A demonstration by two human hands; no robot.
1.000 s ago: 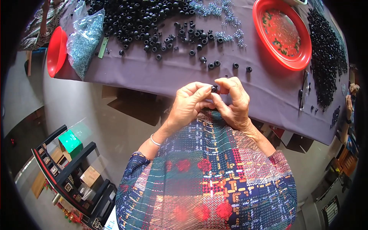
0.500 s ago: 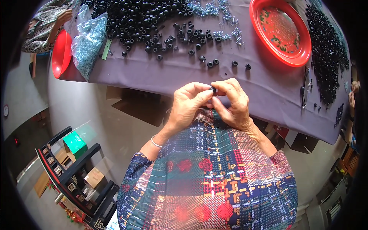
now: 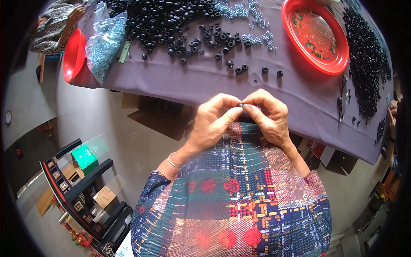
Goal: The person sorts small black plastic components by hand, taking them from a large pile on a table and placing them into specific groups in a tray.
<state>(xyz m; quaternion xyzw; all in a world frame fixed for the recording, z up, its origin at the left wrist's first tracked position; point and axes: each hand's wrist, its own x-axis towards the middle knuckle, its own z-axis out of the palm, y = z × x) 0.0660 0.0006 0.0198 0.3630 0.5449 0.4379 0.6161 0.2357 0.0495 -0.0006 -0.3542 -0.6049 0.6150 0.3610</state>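
Note:
A small round black part (image 3: 241,106) is pinched between my two hands, just beyond the table's near edge and above my lap. My left hand (image 3: 216,118) grips it between thumb and index finger. From the other side my right hand (image 3: 269,115) holds it the same way, fingertips meeting those of the left. The fingers cover most of the part. Several loose black parts (image 3: 265,70) of similar size, with round openings, lie on the cloth ahead of my hands. Behind them spreads a large pile of such black parts (image 3: 167,21).
Small silvery pieces (image 3: 267,38) lie beside the pile. At left are a clear bag of them (image 3: 102,51) and a red bowl (image 3: 73,55). A red tray (image 3: 286,25), eyeglasses (image 3: 342,98) and another dark heap (image 3: 366,64) are at right. Other people's hands show at both sides.
My hands have shifted slightly, and my right fingers have moved from spread around the part to a fingertip pinch. The whole view has shifted a little.

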